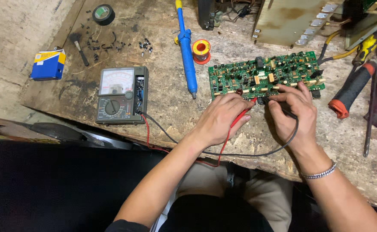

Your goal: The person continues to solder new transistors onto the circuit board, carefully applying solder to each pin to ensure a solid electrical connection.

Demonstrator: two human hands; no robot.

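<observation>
Green circuit board (266, 78) lying flat on worn wooden bench (175, 107), far right of centre, crowded with small components. Left hand (220, 118) closing round red probe (241, 115), tip pressing at near edge of board. Right hand (293, 109) pinching black probe (283, 109) just beside it, also at near edge; exact contact points hidden under fingers. Hands working close together, nearly touching.

Judging good practice: keeping both tips steady and upright on separate points, avoiding bridging neighbouring joints, resting heels of hands on bench for support, glancing left at needle only once tips are settled.

Red and black leads (223, 150) trailing in loose loops off near edge back to analogue multimeter (120, 94), grey-green case, pale dial face, round selector knob, lying at left. Blue desoldering pump (186, 51) with yellow cap lying lengthwise beyond. Solder spool (201, 50) with orange flanges just beside it. Black tape roll (103, 13) at far left. Small dark parts (111, 43) scattered nearby. Blue and yellow box (48, 64) on left edge. Red-handled, black-gripped tool (354, 88) at right. Bench surface rough, stained, chipped.
</observation>
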